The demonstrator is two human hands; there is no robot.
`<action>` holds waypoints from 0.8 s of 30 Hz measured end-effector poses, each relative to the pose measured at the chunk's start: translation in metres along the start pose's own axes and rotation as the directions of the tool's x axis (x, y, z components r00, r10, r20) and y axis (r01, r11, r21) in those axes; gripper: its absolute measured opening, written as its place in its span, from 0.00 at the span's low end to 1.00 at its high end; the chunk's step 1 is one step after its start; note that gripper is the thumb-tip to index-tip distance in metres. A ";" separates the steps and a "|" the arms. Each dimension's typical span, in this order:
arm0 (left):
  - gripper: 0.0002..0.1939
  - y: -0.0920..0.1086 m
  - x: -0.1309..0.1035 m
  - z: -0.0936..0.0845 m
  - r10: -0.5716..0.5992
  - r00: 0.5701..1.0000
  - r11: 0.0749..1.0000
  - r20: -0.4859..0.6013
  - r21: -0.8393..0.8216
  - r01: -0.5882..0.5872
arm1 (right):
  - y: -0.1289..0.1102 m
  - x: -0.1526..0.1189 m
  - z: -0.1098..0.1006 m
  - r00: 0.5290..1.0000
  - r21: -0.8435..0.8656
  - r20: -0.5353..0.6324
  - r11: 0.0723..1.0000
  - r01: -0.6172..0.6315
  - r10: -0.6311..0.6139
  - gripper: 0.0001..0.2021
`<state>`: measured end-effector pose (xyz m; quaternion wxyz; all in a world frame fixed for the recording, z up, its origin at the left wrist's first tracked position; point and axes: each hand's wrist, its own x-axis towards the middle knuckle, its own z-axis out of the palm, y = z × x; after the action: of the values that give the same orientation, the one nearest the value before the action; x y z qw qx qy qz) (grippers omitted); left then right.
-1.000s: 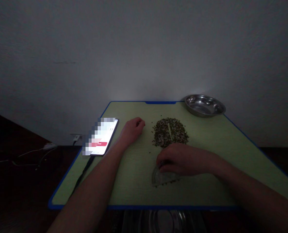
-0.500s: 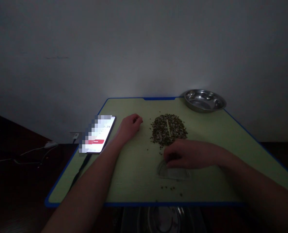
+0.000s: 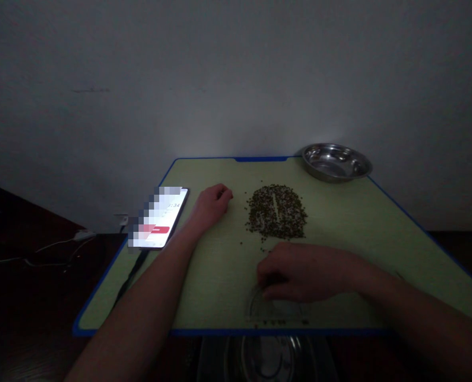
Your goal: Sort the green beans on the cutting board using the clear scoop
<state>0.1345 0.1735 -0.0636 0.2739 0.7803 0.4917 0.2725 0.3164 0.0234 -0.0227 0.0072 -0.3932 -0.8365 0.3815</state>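
My right hand (image 3: 303, 271) is closed on a clear plastic protractor (image 3: 276, 309), which lies flat near the table's front edge. Its fingers partly hide the curved side. Several small beans (image 3: 273, 322) sit along the protractor's straight near side. Beyond that hand, a spread pile of small mixed beans or grains (image 3: 260, 209) covers the middle of the table, with a narrow bare slit running through it. Left of the pile, my left hand (image 3: 214, 203) rests on the surface with its fingers curled and nothing visible in them.
The pale green table (image 3: 220, 281) has a blue rim. A steel bowl (image 3: 335, 163) stands at its back right corner. A lit phone (image 3: 168, 212) lies at the left beside a dark strap (image 3: 130, 278). Below the front edge are round metal things (image 3: 268, 358). A wall rises behind.
My right hand has drawn the protractor toward the front edge, away from the pile. Its straight side now reaches the loose beans there. My left hand has stayed in place.
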 end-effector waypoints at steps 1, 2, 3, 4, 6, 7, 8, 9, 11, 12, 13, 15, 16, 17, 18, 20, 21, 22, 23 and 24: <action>0.12 0.000 0.000 0.000 0.002 1.000 1.000 -0.001 0.001 -0.002 | -0.001 -0.001 0.000 1.000 -0.008 -0.005 1.000 -0.004 0.003 0.08; 0.12 0.000 0.000 0.000 0.002 1.000 1.000 -0.001 0.001 -0.002 | -0.002 -0.001 0.000 1.000 -0.019 -0.013 1.000 -0.008 0.007 0.08; 0.12 0.000 0.000 0.000 0.001 1.000 1.000 0.001 -0.001 -0.001 | -0.002 -0.001 0.001 1.000 -0.027 -0.018 1.000 -0.010 0.010 0.08; 0.11 0.000 0.000 0.000 -0.001 1.000 1.000 0.004 -0.003 0.001 | -0.003 -0.002 0.001 1.000 -0.031 -0.018 0.999 -0.011 0.011 0.08; 0.11 0.001 0.000 0.000 -0.009 1.000 1.000 0.011 -0.010 0.009 | -0.004 -0.002 0.001 1.000 -0.027 -0.002 1.000 -0.007 0.007 0.08; 0.11 0.001 0.000 -0.001 -0.014 1.000 1.000 0.012 -0.013 0.014 | -0.004 -0.002 0.002 1.000 -0.023 0.008 1.000 -0.005 0.005 0.07; 0.11 0.002 0.000 -0.001 -0.016 1.000 1.000 0.010 -0.012 0.016 | -0.005 -0.002 0.002 1.000 -0.022 0.016 1.000 -0.003 0.004 0.07; 0.11 0.002 0.000 -0.001 -0.017 1.000 1.000 0.008 -0.008 0.017 | -0.005 -0.001 0.002 1.000 -0.025 0.015 1.000 -0.003 0.003 0.07; 0.11 0.003 0.000 -0.001 -0.015 1.000 1.000 0.004 0.001 0.015 | -0.006 -0.001 0.003 1.000 -0.029 0.011 1.000 0.002 -0.001 0.07; 0.11 0.003 0.000 -0.001 -0.013 1.000 1.000 0.003 0.001 0.013 | -0.006 -0.001 0.003 1.000 -0.029 0.009 1.000 0.004 -0.003 0.07; 0.11 0.003 0.000 -0.001 -0.012 1.000 1.000 0.002 -0.001 0.012 | -0.007 -0.001 0.002 1.000 -0.026 0.012 1.000 0.007 -0.006 0.07; 0.12 0.004 -0.001 -0.001 -0.011 1.000 1.000 0.003 -0.005 0.011 | -0.007 -0.001 0.002 1.000 -0.011 0.019 1.000 0.010 -0.009 0.07; 0.12 0.004 -0.001 -0.001 -0.012 1.000 1.000 0.003 -0.005 0.012 | -0.007 -0.001 0.002 1.000 -0.001 0.025 1.000 0.011 -0.011 0.07; 0.12 0.004 -0.001 -0.001 -0.015 1.000 1.000 0.005 -0.003 0.015 | -0.007 -0.001 0.002 0.999 0.011 0.033 1.000 0.014 -0.015 0.07; 0.11 0.004 -0.001 -0.001 -0.019 1.000 1.000 0.005 0.000 0.019 | -0.007 -0.001 0.002 0.999 0.022 0.039 1.000 0.019 -0.020 0.07; 0.11 0.004 -0.001 -0.001 -0.026 1.000 1.000 0.008 -0.001 0.026 | -0.007 -0.001 0.001 0.999 0.037 0.038 0.999 0.023 -0.025 0.07; 0.11 0.004 -0.001 -0.001 -0.026 1.000 1.000 0.007 -0.002 0.026 | -0.006 -0.002 -0.001 0.999 0.042 0.031 0.999 0.025 -0.026 0.07; 0.11 0.004 -0.001 -0.001 -0.023 1.000 1.000 0.006 0.000 0.023 | -0.005 -0.003 -0.003 0.999 0.046 0.023 0.999 0.024 -0.025 0.07; 0.11 0.004 -0.001 -0.001 -0.020 1.000 1.000 0.003 0.002 0.020 | -0.002 -0.004 -0.006 1.000 0.055 0.013 0.998 0.021 -0.022 0.07; 0.11 0.004 -0.001 -0.001 -0.018 1.000 1.000 0.000 0.006 0.018 | 0.001 -0.006 -0.009 1.000 0.069 0.013 0.997 0.013 -0.014 0.06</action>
<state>0.1358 0.1711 -0.0603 0.2740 0.7767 0.4996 0.2687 0.3237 0.0258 -0.0149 0.0180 -0.3845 -0.8255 0.4128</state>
